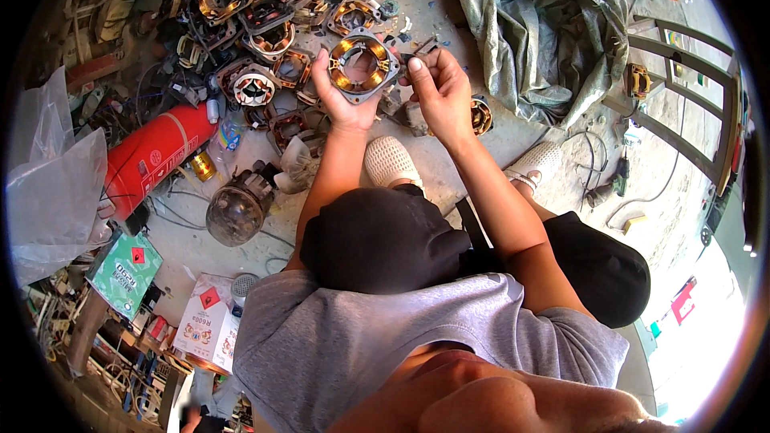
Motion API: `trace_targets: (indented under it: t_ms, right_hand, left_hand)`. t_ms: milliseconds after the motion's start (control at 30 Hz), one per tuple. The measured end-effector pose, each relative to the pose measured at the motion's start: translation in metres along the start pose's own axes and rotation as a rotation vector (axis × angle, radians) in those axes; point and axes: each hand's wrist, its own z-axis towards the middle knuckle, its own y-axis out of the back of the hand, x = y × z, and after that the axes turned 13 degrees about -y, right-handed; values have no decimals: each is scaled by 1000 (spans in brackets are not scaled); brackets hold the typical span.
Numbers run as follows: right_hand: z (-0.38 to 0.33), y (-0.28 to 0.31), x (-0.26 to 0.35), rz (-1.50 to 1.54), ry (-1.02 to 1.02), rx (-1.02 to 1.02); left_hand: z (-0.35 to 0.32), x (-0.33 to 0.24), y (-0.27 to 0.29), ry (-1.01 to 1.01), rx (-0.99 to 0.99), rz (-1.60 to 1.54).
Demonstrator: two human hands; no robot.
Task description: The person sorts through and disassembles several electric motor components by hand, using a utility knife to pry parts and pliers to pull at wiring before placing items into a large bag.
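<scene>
Hands (pixel 350 108) flanking copper-wound ring (pixel 374 78), face-on; central axis toward camera

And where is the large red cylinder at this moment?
In the head view, the large red cylinder lies on the left, between the translucent plastic sheet and the small gold can.

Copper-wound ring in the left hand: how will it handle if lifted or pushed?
The copper-wound ring in the left hand is probably stiff, given its metal-looking frame. Dense copper windings suggest it's heavy for its size. Its protruding lugs would likely hinder rolling.
</scene>
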Motion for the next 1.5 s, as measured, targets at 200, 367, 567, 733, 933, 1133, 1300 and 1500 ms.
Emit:
trace_targets:
  t_ms: [200,367,567,733,933,1133,1300,1500]
  right_hand:
    - [1,1,-2,6,-11,3]
    - [2,0,-2,-6,-32,-5]
    - [10,8,-3,18,-1,-18]
    - [32,50,21,66,126,-154]
    - [33,87,45,85,186,-276]
    - [33,97,43,112,169,-302]
    - [33,95,43,87,175,-302]
    - [30,91,43,111,125,-284]
  left_hand:
    - [1,-1,2,-14,10,59]
    - [1,-1,4,-50,12,118]
    - [5,3,7,-62,8,156]
    - [16,16,8,-20,-23,467]
    - [28,63,32,35,-9,632]
    - [32,114,36,167,139,710]
    - [33,130,35,-114,419,1316]
    - [30,115,13,-36,677,1533]
